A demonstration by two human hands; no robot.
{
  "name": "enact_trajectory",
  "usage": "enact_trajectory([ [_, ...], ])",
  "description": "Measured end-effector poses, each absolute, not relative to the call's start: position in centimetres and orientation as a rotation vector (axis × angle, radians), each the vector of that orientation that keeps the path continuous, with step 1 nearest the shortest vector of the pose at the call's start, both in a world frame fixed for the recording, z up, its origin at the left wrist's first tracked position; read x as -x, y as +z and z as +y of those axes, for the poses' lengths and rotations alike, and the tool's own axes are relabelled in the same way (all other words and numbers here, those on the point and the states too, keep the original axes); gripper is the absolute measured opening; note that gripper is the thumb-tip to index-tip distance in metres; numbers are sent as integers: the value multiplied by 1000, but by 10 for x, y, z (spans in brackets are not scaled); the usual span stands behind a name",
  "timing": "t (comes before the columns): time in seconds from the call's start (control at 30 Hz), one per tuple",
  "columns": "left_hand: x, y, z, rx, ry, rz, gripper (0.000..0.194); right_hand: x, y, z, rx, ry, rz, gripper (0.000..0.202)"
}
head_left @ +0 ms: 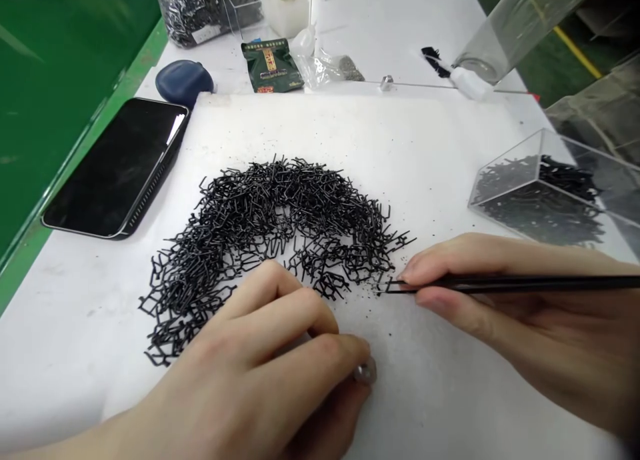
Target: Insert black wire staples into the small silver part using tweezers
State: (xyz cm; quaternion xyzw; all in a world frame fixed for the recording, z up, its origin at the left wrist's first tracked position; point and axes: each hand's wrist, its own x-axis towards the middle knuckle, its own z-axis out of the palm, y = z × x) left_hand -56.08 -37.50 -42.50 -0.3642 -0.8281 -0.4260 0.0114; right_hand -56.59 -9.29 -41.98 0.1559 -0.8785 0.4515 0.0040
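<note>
My right hand (500,313) pinches slim black tweezers (525,284) between thumb and forefinger. Their tips point left and lie at a small black bent piece beside a large heap of similar pieces (290,187). The heap curves in an arc over a white work surface (440,373). My left hand (260,360) is closed just in front of the heap, with its fingers curled. A small shiny metal piece (366,371) sticks out between its fingertips; the rest of it is hidden by the hand.
A phone (117,167) and a dark blue case (184,81) lie at left. Behind stand a bag of black parts (185,13), a green packet (273,67) and a metal nut-like piece (387,83). At right are a clear box (545,193) with black pieces and a small brush (467,81).
</note>
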Motion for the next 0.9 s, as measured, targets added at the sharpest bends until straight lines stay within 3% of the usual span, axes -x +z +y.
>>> enact_trajectory([
  [0.9,562,-423,-375,1143,-1327,-2611,18,568,-420,-93,-474,1365,-2760,7],
])
